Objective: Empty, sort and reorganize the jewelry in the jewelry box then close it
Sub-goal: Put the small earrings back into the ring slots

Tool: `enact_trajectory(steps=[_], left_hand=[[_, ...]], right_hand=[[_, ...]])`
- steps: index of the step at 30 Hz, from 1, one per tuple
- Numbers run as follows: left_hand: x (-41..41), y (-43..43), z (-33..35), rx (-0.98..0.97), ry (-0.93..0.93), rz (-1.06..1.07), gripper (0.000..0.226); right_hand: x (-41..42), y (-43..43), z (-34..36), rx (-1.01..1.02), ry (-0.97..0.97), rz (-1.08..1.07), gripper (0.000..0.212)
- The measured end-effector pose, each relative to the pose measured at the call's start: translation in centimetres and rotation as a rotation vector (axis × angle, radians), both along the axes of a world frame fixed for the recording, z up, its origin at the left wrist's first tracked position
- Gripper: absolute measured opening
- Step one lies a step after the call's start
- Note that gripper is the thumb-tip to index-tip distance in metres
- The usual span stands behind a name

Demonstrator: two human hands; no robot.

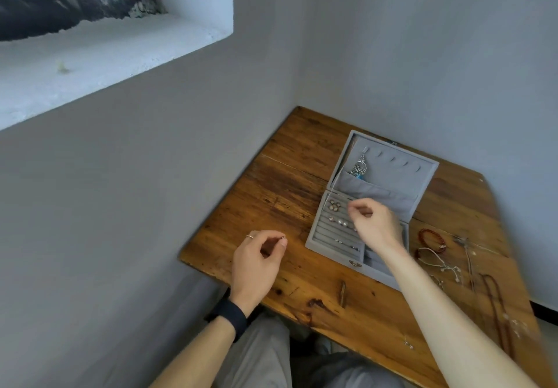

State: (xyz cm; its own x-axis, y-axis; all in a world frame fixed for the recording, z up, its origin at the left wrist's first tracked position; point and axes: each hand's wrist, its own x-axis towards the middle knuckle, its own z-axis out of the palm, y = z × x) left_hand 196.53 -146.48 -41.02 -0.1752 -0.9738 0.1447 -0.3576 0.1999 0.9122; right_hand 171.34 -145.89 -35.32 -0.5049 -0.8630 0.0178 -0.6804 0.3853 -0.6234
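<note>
Grey jewelry box [320,238] lies open under right hand [373,223], beside left hand [256,259].

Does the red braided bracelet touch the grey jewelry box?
Apart. The head view shows bare wood of the table between the red bracelet and the right wall of the jewelry box.

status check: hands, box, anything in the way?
Left hand pinching a small silver piece over the table. Right hand pinched above the open jewelry box, contents unclear. Bracelets and necklaces lie right of box. Nothing blocking.
</note>
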Motion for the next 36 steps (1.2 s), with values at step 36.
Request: enact_trajectory(steps=[36], left_hand=[[-11.0, -5.6, 2.8, -0.171, -0.642, -0.168, 0.024]], right_hand=[[-1.0, 12.0, -6.0, 0.068, 0.316, 0.022, 0.054]])
